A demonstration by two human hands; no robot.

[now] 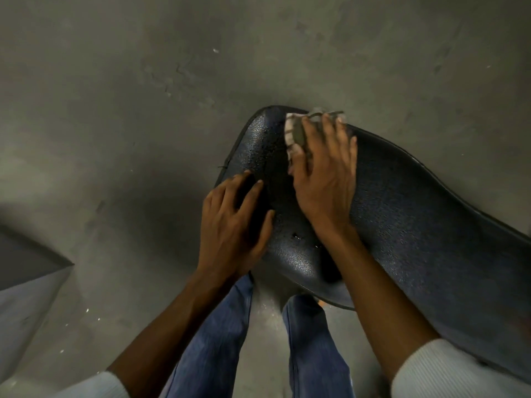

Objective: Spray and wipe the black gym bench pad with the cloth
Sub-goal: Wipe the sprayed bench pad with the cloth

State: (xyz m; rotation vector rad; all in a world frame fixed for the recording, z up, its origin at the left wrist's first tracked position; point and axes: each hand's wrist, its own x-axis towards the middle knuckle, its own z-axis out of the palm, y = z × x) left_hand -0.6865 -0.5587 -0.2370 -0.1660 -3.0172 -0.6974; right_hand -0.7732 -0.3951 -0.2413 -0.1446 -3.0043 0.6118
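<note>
- White sleeves (448,372) and blue jeans (218,326) sit lowest in view.
- Right hand (324,173) lies flat with fingers spread, pressing the cloth (293,133) onto the far end of the black bench pad (416,225).
- Left hand (232,222), fingers loosely apart and holding nothing, rests on the pad's left edge.
- Wet drops (296,235) glisten on the pad between the hands.
- Grey floor (115,110) lies beneath.

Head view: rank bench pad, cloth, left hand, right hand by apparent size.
1. bench pad, by far the largest.
2. right hand and left hand: about equal, not ranked.
3. cloth, smallest showing; mostly hidden under the right hand.
</note>
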